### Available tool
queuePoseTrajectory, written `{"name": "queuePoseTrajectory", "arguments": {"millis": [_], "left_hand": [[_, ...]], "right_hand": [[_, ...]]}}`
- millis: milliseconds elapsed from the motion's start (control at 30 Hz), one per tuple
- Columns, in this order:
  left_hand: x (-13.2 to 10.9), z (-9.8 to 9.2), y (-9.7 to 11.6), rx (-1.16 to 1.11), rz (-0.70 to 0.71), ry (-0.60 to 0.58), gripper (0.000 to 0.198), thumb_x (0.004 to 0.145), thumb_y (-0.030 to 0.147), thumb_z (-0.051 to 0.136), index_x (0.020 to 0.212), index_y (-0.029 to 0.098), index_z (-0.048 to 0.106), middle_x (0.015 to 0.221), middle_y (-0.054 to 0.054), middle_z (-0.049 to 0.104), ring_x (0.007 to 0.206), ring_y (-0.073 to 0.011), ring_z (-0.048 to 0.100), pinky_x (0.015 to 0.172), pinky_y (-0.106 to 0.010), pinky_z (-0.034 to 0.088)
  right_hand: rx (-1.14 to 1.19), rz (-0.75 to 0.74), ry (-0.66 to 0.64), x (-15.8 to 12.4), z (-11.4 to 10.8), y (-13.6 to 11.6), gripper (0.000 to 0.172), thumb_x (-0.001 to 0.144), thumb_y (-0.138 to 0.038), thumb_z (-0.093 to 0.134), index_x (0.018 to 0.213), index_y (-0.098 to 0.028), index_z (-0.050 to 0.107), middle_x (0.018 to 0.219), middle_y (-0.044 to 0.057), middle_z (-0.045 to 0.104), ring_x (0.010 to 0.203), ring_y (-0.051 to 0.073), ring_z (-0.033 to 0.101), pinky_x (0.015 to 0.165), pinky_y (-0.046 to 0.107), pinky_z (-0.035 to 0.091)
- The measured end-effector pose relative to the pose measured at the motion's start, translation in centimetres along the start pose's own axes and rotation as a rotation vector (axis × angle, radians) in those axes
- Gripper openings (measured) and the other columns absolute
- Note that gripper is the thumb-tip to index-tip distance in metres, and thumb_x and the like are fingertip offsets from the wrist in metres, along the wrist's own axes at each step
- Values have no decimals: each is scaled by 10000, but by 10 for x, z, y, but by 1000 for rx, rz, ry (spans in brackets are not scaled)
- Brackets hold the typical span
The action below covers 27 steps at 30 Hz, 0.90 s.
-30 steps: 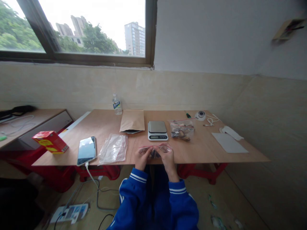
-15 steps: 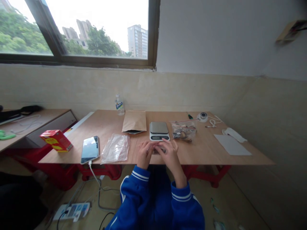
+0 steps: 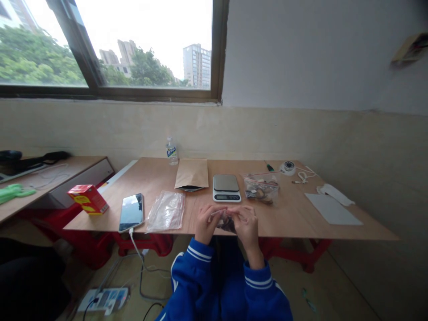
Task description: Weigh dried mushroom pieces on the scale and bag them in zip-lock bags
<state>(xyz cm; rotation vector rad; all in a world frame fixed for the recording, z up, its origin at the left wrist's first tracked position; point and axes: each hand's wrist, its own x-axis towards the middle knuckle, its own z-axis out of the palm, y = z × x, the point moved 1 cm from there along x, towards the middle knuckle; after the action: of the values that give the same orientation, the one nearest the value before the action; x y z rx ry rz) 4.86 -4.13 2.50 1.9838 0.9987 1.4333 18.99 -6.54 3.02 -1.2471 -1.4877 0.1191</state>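
Between my hands, at the near edge of the table, is a small clear plastic bag (image 3: 226, 223) with dark pieces in it. My left hand (image 3: 206, 221) pinches its top edge on the left, and my right hand (image 3: 246, 223) pinches the same edge on the right. My fingers partly hide the bag. Just beyond my hands lies a white kitchen scale (image 3: 226, 187) with a bare metal plate. Right of the scale rests a larger zip bag (image 3: 261, 188) of brownish pieces. A stack of flat clear bags (image 3: 166, 211) lies left of my hands.
A brown paper pouch (image 3: 191, 174) and a plastic bottle (image 3: 171, 151) are at the back. Leftward are a phone (image 3: 131, 212) on a cable and a red box (image 3: 88, 199). A white camera (image 3: 288, 168) and white paper (image 3: 332, 208) are at the right.
My hands have drawn back slightly from the scale, uncovering its display. Their fingers now pinch along the small bag's top edge. The whole view has shifted slightly.
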Motion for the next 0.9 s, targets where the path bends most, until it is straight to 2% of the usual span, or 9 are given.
{"name": "queuePoseTrajectory", "arguments": {"millis": [100, 233, 300, 367, 433, 500, 667, 900], "left_hand": [[-2, -1, -3, -40, -49, 64, 199, 838, 323, 537, 894, 217, 696, 863, -41, 693, 830, -188, 599, 810, -326, 415], [-3, -1, -7, -108, -164, 130, 177, 792, 354, 594, 826, 210, 692, 810, -36, 685, 819, -190, 598, 781, -307, 432], [-4, -1, -9, -131, -191, 133, 174, 777, 359, 609, 800, 207, 690, 792, -35, 679, 801, -184, 596, 765, -291, 440], [-5, -1, -12, -164, -212, 135, 189, 773, 370, 611, 814, 201, 687, 796, -38, 675, 784, -179, 595, 739, -278, 451], [-5, -2, -16, -204, -239, 140, 219, 772, 388, 607, 834, 193, 682, 805, -42, 672, 773, -175, 596, 704, -264, 458], [-5, -3, -19, -240, -265, 125, 250, 766, 411, 608, 839, 183, 678, 786, -40, 666, 751, -169, 594, 670, -251, 458], [-4, -4, -19, -250, -266, 35, 280, 769, 425, 605, 830, 157, 657, 728, -25, 635, 702, -144, 572, 642, -234, 443], [-2, -12, -15, -297, -256, -84, 330, 838, 425, 507, 741, 143, 649, 738, -37, 658, 737, -159, 588, 699, -255, 445]], "right_hand": [[98, 61, -121, -1, 3, 9, 150, 817, -348, 587, 761, -253, 687, 764, 22, 706, 761, 212, 622, 756, 348, 453], [253, 200, -285, -1, 5, 16, 189, 812, -372, 590, 930, -253, 677, 915, 29, 703, 843, 213, 641, 777, 334, 486], [300, 233, -298, -1, 3, 17, 241, 799, -370, 606, 997, -245, 661, 950, 36, 701, 862, 214, 645, 777, 326, 494], [281, 210, -289, -1, -1, 18, 218, 782, -368, 624, 943, -233, 683, 919, 44, 705, 859, 221, 642, 776, 325, 490], [189, 166, -272, -1, -4, 20, 165, 786, -361, 615, 795, -222, 702, 831, 48, 707, 808, 225, 639, 749, 326, 481], [69, 139, -258, -1, -7, 21, 199, 814, -338, 574, 705, -219, 690, 753, 46, 701, 738, 219, 630, 703, 322, 467], [-137, 91, -220, 0, -8, 19, 269, 867, -282, 475, 686, -212, 661, 707, 43, 695, 710, 212, 604, 692, 312, 437], [-8, 156, -310, 0, -15, 30, 283, 830, -443, 539, 772, -219, 704, 789, 49, 719, 767, 226, 647, 725, 322, 474]]}}
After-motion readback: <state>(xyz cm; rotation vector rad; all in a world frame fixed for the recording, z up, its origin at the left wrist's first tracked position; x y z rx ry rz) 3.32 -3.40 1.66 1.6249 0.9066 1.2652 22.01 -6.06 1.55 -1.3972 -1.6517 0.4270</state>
